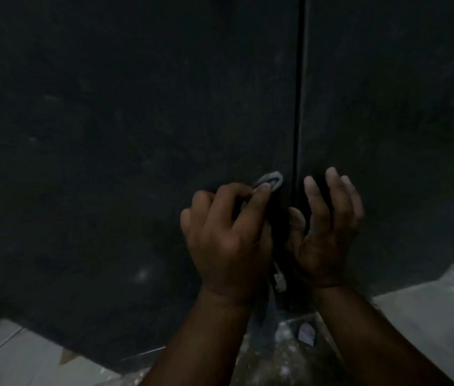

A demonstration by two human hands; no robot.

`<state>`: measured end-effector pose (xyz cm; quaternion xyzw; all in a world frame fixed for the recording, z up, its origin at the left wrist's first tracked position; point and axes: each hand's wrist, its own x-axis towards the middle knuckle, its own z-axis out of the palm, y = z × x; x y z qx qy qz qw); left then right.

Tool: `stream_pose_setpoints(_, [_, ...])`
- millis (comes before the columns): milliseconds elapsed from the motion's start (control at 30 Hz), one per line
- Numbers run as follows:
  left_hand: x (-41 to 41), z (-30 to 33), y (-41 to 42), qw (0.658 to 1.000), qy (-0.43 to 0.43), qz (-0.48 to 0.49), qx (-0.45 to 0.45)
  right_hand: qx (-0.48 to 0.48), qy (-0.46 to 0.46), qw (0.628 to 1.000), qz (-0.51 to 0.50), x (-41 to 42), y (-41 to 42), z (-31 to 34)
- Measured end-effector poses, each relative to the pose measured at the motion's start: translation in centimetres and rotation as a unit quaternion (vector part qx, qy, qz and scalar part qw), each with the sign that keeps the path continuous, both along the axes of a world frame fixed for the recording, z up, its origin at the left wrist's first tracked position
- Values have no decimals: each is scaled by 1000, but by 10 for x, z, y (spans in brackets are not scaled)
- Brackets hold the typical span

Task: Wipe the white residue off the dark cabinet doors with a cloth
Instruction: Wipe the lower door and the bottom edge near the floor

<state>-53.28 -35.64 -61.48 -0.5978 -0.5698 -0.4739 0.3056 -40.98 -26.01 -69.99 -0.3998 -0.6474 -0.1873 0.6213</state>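
1. Dim light throughout; two dark cabinet doors fill most of the view, the left door (125, 129) and the right door (393, 112), split by a vertical seam (299, 87) taken as the landmark.
2. Faint pale smudges show on the left door well left of the seam; one brighter spot (141, 274) sits low, left of the seam.
3. Left hand (227, 238) is just left of the seam, back toward the camera, fingers curled; forefinger and thumb pinch a small grey cloth (270, 181) against the left door, the cloth's rounded fold poking out above the fingertips, close beside the seam.
4. A dark length hangs below that hand along the seam; blurred, so whether it is more cloth I cannot tell; a small white bit (279, 280) shows near its lower end.
5. Right hand (327, 227) is just right of the seam, palm turned toward the camera, fingers loosely spread and pointing up; it holds nothing; whether it touches the right door I cannot tell.
6. Both forearms rise from the bottom edge toward the seam.
7. Below the doors, a pale floor (426, 324) shows right of the seam, speckled with white dust; a small pale scrap (307, 333) lies at the seam's foot.
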Motion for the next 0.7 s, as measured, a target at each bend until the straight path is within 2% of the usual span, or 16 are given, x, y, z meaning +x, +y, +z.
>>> stream_pose_setpoints(133, [13, 4, 8, 1000, -2, 2, -7, -7, 11, 999, -32, 5, 10, -1])
stream_pose_setpoints(300, [-5, -39, -16, 993, 53, 2, -103, -32, 6, 999, -9, 4, 14, 0])
stream_pose_setpoints(367, [-17, -50, -26, 991, 66, 15, -115, -48, 13, 999, -1, 2, 11, 0])
stream_pose_setpoints(567, [-37, -22, -19, 999, 44, 21, 5, -97, 51, 994, -3, -20, -7, 6])
stream_pose_setpoints(700, [-41, -16, -14, 998, 39, 25, 32, -112, 49, 992, -6, -34, -16, 8])
